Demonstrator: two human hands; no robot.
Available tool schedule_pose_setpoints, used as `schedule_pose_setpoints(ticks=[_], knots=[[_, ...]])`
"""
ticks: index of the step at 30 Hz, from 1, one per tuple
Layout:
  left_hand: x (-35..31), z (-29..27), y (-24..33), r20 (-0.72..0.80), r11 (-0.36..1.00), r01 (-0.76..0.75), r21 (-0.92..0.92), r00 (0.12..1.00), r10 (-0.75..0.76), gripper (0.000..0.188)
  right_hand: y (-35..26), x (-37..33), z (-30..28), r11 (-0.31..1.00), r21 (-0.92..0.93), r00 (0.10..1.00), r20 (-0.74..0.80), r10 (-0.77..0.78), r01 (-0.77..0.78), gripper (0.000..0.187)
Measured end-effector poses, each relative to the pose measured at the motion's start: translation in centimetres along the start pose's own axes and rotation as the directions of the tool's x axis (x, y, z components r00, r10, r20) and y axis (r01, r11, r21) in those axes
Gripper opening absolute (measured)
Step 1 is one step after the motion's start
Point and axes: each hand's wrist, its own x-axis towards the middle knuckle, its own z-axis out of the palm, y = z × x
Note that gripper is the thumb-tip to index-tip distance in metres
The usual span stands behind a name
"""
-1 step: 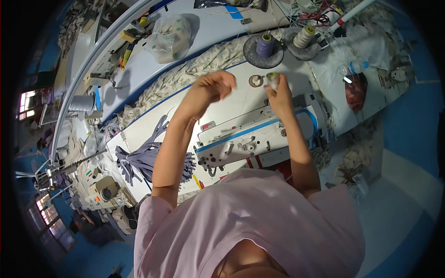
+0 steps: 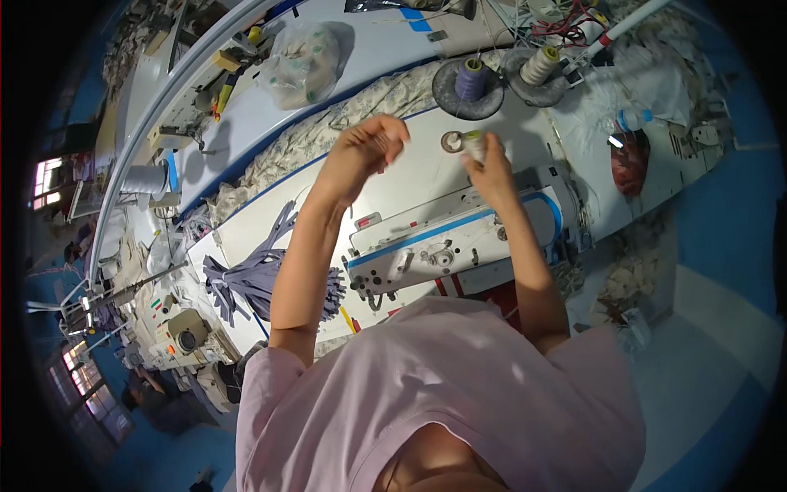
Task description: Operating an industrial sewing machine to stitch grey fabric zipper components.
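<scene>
My right hand [image 2: 492, 174] is closed round a small cone of pale thread [image 2: 475, 148] with a yellow-green top, tilted above the white table [image 2: 410, 184]. Just left of the cone is a small round brown-rimmed piece [image 2: 451, 142] with a pale centre. My left hand [image 2: 369, 156] hovers farther left, its fingers curled together. Whatever they pinch, if anything, is too small to make out. Between my forearms lies a white sewing machine [image 2: 443, 254] with a blue stripe. A bundle of grey-purple fabric strips [image 2: 258, 283] rests beside my left forearm.
Behind my hands a purple thread cone [image 2: 470, 80] and a cream one [image 2: 539, 66] stand on round dark holders. Patterned cloth [image 2: 352, 119] runs along the table's far edge. At the right are a plastic bottle [image 2: 630, 120] and a dark red item [image 2: 629, 164].
The thread cone in my right hand has tipped over and shifted slightly left, nearer the round piece. My left hand has moved a little left, its fingers still curled.
</scene>
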Motion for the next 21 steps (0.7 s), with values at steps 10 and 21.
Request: schedule_pose_setpoints(ticks=[10, 21], knots=[[-0.5, 0.4, -5.4, 0.012, 0.923, -0.068, -0.379, 0.997, 0.079, 0.018, 8.5, 9.7, 7.6, 0.945, -0.244, 0.953, -0.155, -0.260, 0.218, 0.049], [-2.6, 0.0, -6.9, -0.137, 0.993, -0.089, -0.074, 0.987, 0.078, 0.021, 1.6, 4.0, 5.0, 0.960, -0.266, 0.953, 0.304, -0.004, 0.089, 0.032]])
